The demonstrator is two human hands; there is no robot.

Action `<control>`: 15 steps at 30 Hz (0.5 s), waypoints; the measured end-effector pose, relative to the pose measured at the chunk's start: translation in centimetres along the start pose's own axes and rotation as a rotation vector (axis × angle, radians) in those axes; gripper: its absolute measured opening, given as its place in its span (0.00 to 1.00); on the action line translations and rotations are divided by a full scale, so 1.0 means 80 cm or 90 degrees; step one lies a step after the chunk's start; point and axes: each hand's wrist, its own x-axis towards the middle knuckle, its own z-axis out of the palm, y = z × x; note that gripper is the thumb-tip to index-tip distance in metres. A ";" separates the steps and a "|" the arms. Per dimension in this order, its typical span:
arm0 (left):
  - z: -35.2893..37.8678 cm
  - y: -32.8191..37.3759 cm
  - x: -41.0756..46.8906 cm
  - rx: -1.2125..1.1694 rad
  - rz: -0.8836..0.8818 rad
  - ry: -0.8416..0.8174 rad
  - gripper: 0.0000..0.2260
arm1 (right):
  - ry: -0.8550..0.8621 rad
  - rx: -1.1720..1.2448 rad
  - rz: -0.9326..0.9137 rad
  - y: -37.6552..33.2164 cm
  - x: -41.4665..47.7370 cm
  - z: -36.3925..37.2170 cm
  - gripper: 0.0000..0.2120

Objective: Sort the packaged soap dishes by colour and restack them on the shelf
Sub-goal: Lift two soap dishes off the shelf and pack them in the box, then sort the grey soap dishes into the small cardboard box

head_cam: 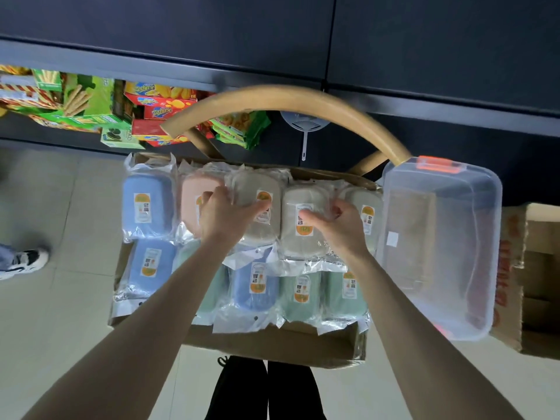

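Packaged soap dishes lie in two rows on a cardboard sheet (272, 344). The far row holds a blue dish (148, 204), a pink dish (194, 192) and three beige ones (251, 189) (300, 225) (368, 213). The near row holds a blue dish (151, 265), another blue dish (254, 286) and green dishes (300, 292) (345, 289). My left hand (224, 213) grips the edge of the left beige dish, beside the pink one. My right hand (336, 219) pinches the right edge of the middle beige dish.
A clear plastic tub (439, 247) with an orange latch stands to the right. A curved wooden chair back (303, 101) arches behind the dishes. Snack boxes (91, 107) fill a dark shelf at far left. A cardboard box (533, 268) sits far right. A person's shoe (24, 262) is at left.
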 end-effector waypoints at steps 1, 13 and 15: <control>-0.004 -0.004 -0.004 -0.013 0.006 0.013 0.35 | 0.002 0.020 0.002 0.000 -0.007 0.000 0.20; -0.074 0.007 -0.105 -0.384 0.142 -0.082 0.31 | 0.078 0.240 -0.113 -0.039 -0.136 -0.036 0.22; -0.084 0.023 -0.130 -0.367 0.198 -0.111 0.36 | 0.095 0.258 -0.145 -0.048 -0.167 -0.057 0.17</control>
